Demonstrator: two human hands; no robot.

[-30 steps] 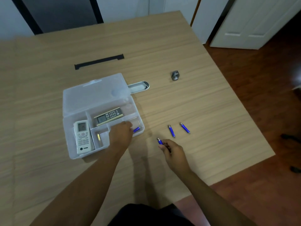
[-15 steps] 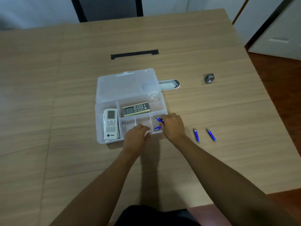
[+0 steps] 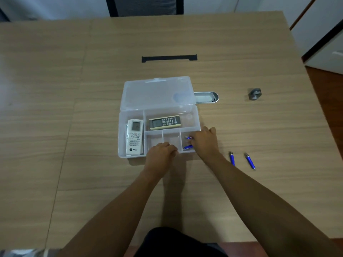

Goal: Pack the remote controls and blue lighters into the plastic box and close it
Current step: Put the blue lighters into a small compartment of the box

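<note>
The clear plastic box (image 3: 121, 138) lies open on the table, its lid (image 3: 157, 94) folded back. A white remote (image 3: 135, 137) fills the left compartment and a dark remote (image 3: 164, 122) lies in the upper one. My right hand (image 3: 204, 140) reaches into the lower right compartment, fingers around a blue lighter (image 3: 189, 138); another blue lighter (image 3: 187, 147) lies below it there. My left hand (image 3: 160, 152) rests curled on the box's front rim. Two more blue lighters (image 3: 231, 158) (image 3: 249, 161) lie on the table to the right.
A metal oval tray (image 3: 206, 97) sits behind the box's right corner. A small grey ring-shaped object (image 3: 255, 94) lies further right. A black slot (image 3: 169, 58) is set into the tabletop behind. The table's right edge borders a wooden floor.
My right hand carried a blue lighter from the table into the box's lower right compartment. My left hand drew back from that compartment to the front rim. The camera view shifted.
</note>
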